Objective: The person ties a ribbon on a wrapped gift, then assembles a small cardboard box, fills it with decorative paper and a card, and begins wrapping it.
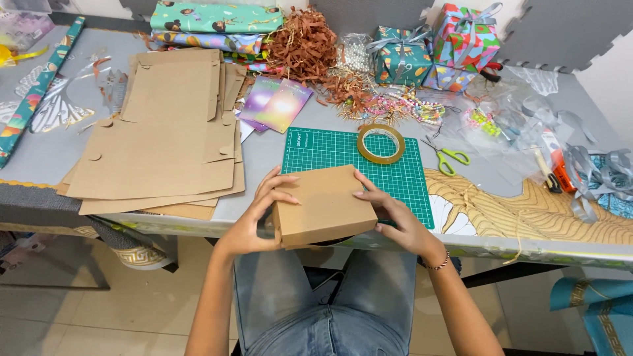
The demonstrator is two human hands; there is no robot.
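Observation:
A small closed brown cardboard box [324, 204] is held between both my hands at the near edge of the table, above my lap. My left hand [256, 216] grips its left side, fingers lying over the top. My right hand [395, 214] grips its right side, thumb on the lid. Behind the box lies a green cutting mat [343, 153] with a roll of clear brownish tape [380, 144] on its far right part.
A stack of flat cardboard box blanks [158, 135] lies left of the mat. Green-handled scissors [448, 156], beads [409, 105], brown paper shred [303, 41], wrapped gift boxes [435, 53], folded wrapping paper [214, 23] and silver ribbon [593, 168] crowd the far and right side.

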